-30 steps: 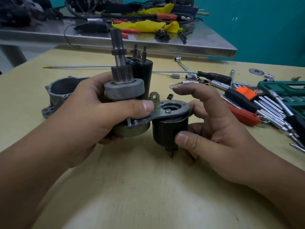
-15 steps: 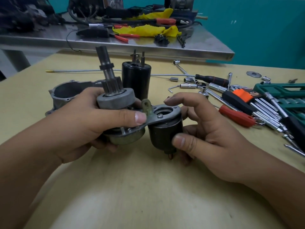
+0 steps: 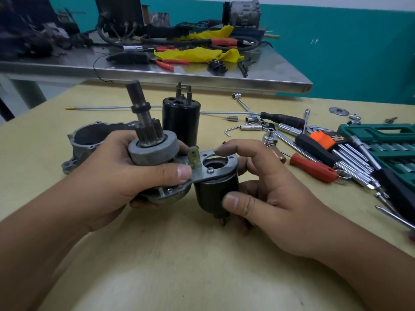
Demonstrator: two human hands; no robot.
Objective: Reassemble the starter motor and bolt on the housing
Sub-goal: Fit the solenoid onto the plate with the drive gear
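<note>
Fingers of left hand and right hand clamped on one starter assembly, one housing behind.

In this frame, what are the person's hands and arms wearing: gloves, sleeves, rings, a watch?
Nothing visible. The left hand and right hand are bare, with no gloves, rings or bands. Both forearms are uncovered up to the frame edges, with no sleeve, cuff or watch in view. The fingernails that show are short and unpainted.
</note>
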